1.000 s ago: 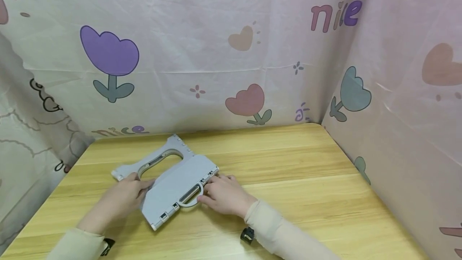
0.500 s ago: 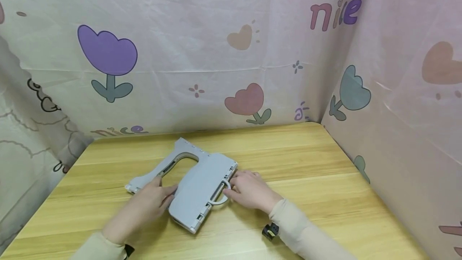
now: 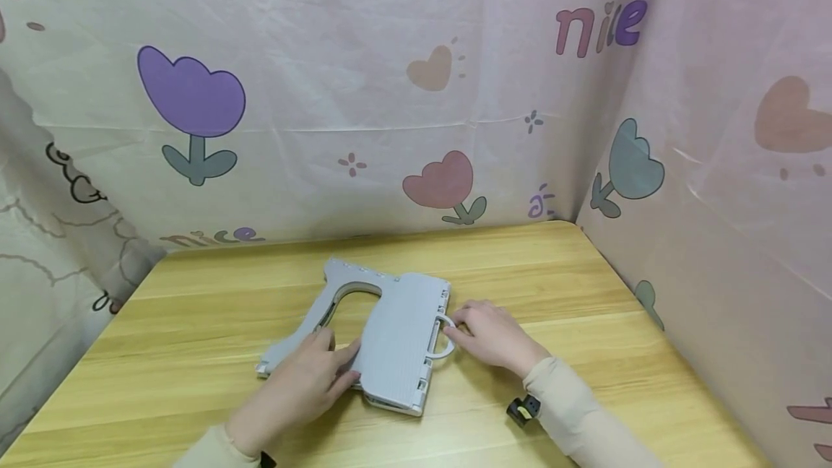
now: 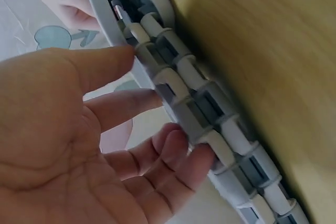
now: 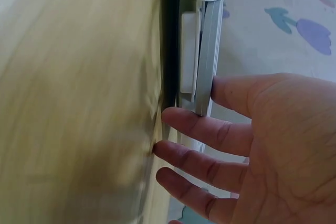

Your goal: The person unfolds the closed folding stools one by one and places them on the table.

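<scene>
A grey plastic folding stool (image 3: 396,345), folded flat with a curved opening and a loop handle (image 3: 443,338), lies on the table in the head view. My left hand (image 3: 295,385) holds its near-left edge. In the left wrist view, the thumb and curled fingertips of that hand (image 4: 89,145) touch the stool's row of hinges (image 4: 210,114). At the handle on the right side is my right hand (image 3: 495,336). In the right wrist view, its thumb and index finger (image 5: 210,129) pinch the grey handle bar (image 5: 209,61), while the other fingers reach below it.
The wood-grain table (image 3: 559,287) extends around the stool, with bare surface to its right and left. A printed curtain (image 3: 312,92) hangs along the back edge and both sides. A dark strap device (image 3: 523,410) sits at the right wrist.
The stool has slid to the right and turned, so its handle side now faces right. Both hands have moved right along with it, keeping contact.
</scene>
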A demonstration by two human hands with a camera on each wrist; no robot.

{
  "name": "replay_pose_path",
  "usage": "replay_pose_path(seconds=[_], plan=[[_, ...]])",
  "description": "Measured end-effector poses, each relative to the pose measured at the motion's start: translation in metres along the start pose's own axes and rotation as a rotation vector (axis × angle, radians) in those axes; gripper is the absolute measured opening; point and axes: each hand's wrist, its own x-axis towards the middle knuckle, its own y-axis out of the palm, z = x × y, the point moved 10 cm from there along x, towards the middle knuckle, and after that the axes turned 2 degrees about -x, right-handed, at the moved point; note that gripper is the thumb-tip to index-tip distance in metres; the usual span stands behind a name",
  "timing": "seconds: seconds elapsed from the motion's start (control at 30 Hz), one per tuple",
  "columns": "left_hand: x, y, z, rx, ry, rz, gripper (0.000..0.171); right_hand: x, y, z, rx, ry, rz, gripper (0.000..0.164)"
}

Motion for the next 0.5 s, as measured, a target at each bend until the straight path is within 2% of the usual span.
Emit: replay_pose_path(seconds=[0.2,0.5], plan=[[0.000,0.006,-0.014,-0.022,0.027,0.006,0.052,-0.004,-0.006,-0.017,0.022,0.052,-0.009,0.019],[0.002,0.011,-0.033,0.000,0.093,-0.007,0.055,-0.008,-0.010,-0.036,0.057,0.109,-0.004,0.018]])
